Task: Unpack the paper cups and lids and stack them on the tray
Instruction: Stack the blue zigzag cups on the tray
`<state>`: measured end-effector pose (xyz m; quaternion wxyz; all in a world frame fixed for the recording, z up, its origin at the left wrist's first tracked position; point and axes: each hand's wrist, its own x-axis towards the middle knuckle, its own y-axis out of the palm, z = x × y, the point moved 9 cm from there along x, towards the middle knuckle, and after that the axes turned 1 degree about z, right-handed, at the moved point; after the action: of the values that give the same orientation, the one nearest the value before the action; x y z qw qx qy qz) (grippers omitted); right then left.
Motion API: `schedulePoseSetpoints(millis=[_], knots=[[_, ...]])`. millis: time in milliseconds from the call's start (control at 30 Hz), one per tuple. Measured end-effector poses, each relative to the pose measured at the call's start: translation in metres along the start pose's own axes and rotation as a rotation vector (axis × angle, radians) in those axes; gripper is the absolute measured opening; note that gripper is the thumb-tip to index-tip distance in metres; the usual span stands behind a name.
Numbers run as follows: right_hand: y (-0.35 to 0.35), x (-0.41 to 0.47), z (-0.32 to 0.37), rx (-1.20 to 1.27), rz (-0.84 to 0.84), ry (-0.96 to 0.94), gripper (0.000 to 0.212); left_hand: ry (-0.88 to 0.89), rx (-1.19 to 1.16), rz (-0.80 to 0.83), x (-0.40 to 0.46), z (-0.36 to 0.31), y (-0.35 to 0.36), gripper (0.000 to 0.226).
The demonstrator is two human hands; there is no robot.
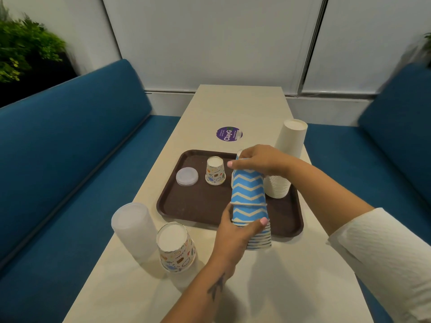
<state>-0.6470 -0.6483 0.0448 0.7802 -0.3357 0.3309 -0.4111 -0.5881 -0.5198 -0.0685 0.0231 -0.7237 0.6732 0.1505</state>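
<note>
A stack of blue-and-white zigzag paper cups is held upside down over the near right part of the brown tray. My left hand grips the stack's lower part and my right hand clasps the top cup. On the tray stand an upturned patterned cup, a small pile of clear lids and a tall stack of white cups at its right edge. On the table near the tray's left corner stand a sleeve of clear lids and a stack of patterned cups.
The narrow cream table runs away from me between two blue benches. A round purple sticker lies beyond the tray. A green plant sits at the far left, and white wall panels close the far end.
</note>
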Motion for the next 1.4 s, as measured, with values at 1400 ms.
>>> schedulePoseSetpoints(millis=[1400], knots=[[-0.005,0.071,-0.035,-0.256,-0.274,-0.038,0.064,-0.053,0.022,-0.071,0.015,0.024,-0.018,0.08]])
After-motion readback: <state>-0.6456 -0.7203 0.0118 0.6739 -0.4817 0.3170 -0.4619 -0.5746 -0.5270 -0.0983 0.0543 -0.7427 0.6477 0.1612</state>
